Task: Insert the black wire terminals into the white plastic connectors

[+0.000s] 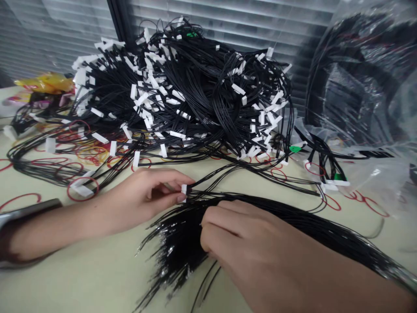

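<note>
Between the thumb and fingertips of my left hand [159, 191] is a small white connector [184, 191], with several black wires running from it to the right. My right hand [241, 234] lies over a thick bundle of loose black wires [182, 239], its fingers curled down into them. The bundle's bare metal-tipped ends fan out to the lower left, and its length stretches away to the right edge. What the right fingertips hold is hidden behind the hand.
A large heap of black wire harnesses [195, 87] with white connectors stands behind my hands, against window blinds [228, 17]. Red rubber bands [83, 189] lie scattered on the table [97, 278]. Clear plastic bags [358, 87] with black coils are at the right, yellow packaging [45, 81] at the left.
</note>
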Demonstrator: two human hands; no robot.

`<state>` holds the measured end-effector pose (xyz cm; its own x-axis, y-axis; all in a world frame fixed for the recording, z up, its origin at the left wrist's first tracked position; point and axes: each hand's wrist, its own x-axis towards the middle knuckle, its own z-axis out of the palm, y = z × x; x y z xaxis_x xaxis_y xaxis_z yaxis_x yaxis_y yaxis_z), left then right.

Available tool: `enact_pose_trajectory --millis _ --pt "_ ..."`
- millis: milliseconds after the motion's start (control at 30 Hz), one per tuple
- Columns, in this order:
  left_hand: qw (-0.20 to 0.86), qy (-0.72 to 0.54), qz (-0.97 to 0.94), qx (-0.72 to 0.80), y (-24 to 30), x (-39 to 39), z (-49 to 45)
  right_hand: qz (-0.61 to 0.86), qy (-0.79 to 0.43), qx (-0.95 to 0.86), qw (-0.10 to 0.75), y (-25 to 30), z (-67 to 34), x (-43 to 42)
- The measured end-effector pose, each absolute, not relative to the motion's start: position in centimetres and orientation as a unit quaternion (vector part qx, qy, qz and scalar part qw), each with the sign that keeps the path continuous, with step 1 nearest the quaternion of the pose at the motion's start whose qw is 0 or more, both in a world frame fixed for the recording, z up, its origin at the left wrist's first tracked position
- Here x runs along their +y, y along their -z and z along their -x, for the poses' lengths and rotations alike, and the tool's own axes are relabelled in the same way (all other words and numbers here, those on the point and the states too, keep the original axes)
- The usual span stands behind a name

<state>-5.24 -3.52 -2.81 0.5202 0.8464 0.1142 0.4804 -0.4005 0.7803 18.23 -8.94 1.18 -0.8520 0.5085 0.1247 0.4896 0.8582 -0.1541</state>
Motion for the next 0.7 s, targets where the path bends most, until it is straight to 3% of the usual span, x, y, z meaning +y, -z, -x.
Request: enact_pose_trajectory --millis 167,500,700 --pt "0.401 -0.242 -0.774 0.426 2.5 -3.5 5.1 0.295 -0.122 -0.943 0.096 -1.0 -18.5 -8.3" --pt "0.404 -0.230 -0.770 0.436 2.1 -3.6 4.8 0.458 -0.261 -0.814 0.243 -0.3 -18.0 -7.2" --pt "0.415 -0.236 -0.748 0.461 2.2 -3.8 5.1 0.472 -0.302 -0.775 0.292 1.0 -17.4 -6.8"
